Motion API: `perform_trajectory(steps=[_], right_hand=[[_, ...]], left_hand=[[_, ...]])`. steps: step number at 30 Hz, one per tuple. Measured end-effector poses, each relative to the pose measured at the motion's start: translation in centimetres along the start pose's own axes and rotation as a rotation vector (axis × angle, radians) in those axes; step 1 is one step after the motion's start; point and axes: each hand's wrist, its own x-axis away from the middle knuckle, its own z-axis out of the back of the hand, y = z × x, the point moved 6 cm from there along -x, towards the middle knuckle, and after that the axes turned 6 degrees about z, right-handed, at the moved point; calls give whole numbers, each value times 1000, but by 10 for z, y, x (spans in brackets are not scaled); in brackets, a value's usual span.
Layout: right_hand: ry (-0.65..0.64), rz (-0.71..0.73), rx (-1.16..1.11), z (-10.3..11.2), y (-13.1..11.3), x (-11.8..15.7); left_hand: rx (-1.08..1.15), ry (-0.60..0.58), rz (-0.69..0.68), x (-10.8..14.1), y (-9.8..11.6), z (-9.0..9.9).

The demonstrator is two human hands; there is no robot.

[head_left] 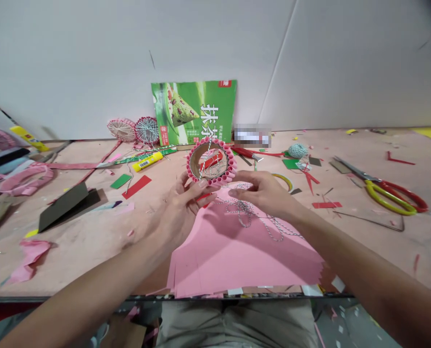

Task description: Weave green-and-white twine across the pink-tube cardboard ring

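Head view: left hand [184, 198] pinches lower rim of pink ring [218, 181], above pink paper stack [237, 258] on tabletop [95, 227]. Right hand [264, 191], fingers half curled beside ring; grip on striped string [244, 209] unclear.

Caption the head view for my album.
Left fingers hold a round cardboard ring edged in pink tubes, crossed by white striped twine, above stacked pink paper.
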Motion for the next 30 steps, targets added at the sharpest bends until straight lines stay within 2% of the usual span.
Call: perform_trajectory(steps=[3,6,8,11,13,15,18,20,23,26,30], right_hand=[[-86,-56,-185,-24,7,1],[-20,-78,-191,-27,14,-1],[108,-64,-127,-13,15,-5],[358,-8,-59,22,11,-9],[488,19,-96,46,7,-9],[566,17,-160,64,4,-9],[613,-16,-220,79,4,-7],[614,-26,-234,81,5,-5],[558,14,-239,75,3,-6],[427,52,-169,58,-5,-13],[141,138,-169,16,-17,-33]], left_hand=[[-16,-34,18,1,-3,-4],[-4,-13,17,0,0,-3],[12,29,-6,-1,8,-1],[22,50,-41,-2,28,-2],[23,56,-68,-1,46,-6],[15,84,-103,2,65,-8],[-8,103,-130,10,84,-10],[-26,110,-136,13,88,-10],[-43,119,-116,13,82,-7],[-54,95,-63,10,72,-5],[-68,10,5,9,61,-9]])
